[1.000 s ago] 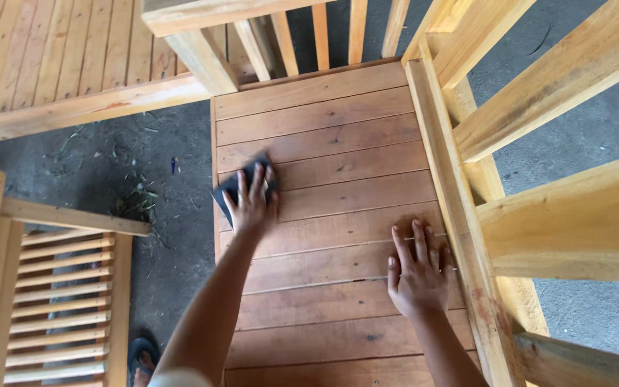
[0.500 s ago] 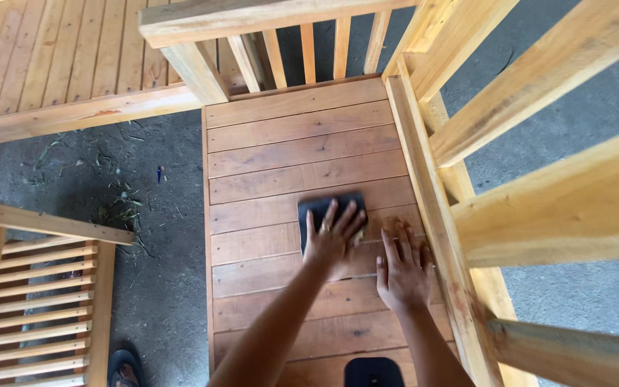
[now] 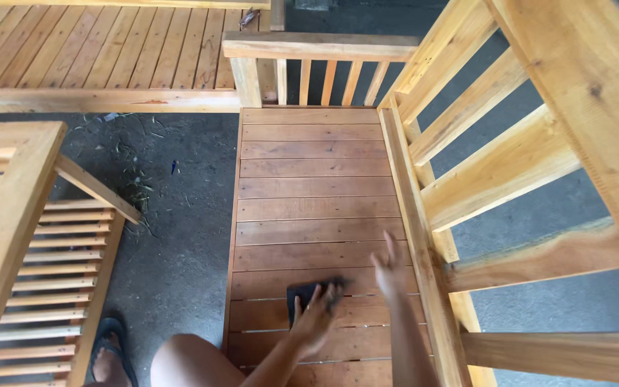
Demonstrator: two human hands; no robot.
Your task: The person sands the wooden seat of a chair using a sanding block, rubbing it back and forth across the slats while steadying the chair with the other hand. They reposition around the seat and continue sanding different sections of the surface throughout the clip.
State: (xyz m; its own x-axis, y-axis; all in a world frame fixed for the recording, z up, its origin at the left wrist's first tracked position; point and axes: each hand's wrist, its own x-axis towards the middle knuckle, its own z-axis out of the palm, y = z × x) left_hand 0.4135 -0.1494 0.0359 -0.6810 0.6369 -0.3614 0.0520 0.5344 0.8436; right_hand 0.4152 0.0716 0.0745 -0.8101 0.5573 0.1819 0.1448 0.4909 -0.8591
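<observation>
Two hands | left hand [image 3: 314,320] flat on dark pad [image 3: 302,295] | right hand [image 3: 390,271] open, empty, beside it

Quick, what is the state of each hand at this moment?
Left hand: pressed flat on a dark sanding pad lying on the slatted wooden seat.
Right hand: open, empty, blurred; contact with the seat cannot be told.

- The left hand [image 3: 314,315] is covering most of the dark sanding pad [image 3: 301,292], leaving only its upper edge showing.
- The right hand [image 3: 390,270] is blurring, so its fingers [image 3: 388,247] are running together.
- The bottom edge is cutting off both forearms, the knee [image 3: 188,362] and the sandalled foot [image 3: 109,355].
</observation>
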